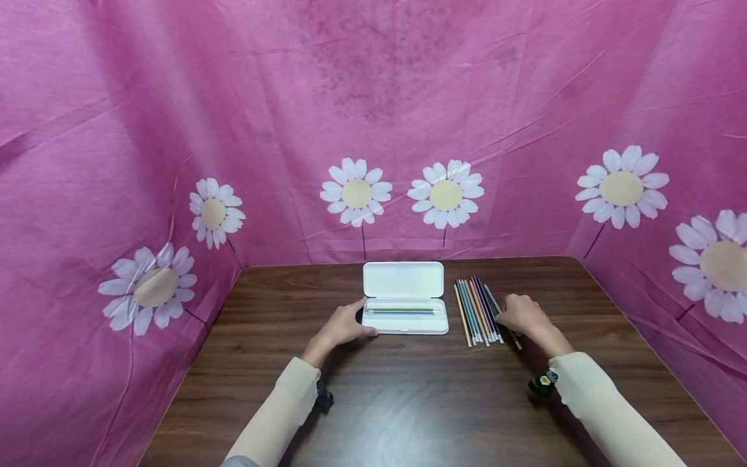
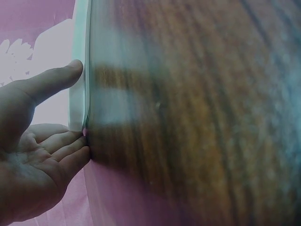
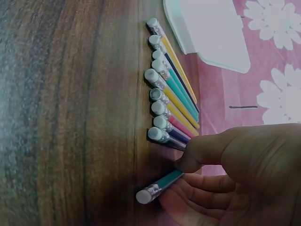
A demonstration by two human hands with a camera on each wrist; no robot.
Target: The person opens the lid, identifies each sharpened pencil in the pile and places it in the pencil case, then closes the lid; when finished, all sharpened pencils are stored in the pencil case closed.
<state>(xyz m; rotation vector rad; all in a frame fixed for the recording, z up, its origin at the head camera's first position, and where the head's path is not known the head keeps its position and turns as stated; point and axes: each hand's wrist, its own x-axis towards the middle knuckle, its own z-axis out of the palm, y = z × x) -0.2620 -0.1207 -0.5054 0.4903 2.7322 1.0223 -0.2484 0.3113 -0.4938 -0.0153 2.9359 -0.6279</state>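
An open white pencil case (image 1: 405, 327) lies on the table, its lid (image 1: 403, 279) tipped back and a few pencils (image 1: 403, 311) lying across its tray. My left hand (image 1: 344, 323) is at the case's left end, the thumb (image 2: 61, 80) against its front edge and the fairly straight fingers (image 2: 70, 153) along its side. To the right of the case lies a row of several coloured pencils (image 1: 474, 311), white eraser ends toward me. My right hand (image 1: 525, 316) pinches a dark green pencil (image 3: 165, 181) between thumb and fingers, just right of that row.
The brown wooden table (image 1: 408, 402) is enclosed at the back and sides by a pink cloth (image 1: 280, 130) printed with white daisies. A dark wrist device (image 1: 541, 385) sits under the right cuff, another (image 1: 323, 397) under the left.
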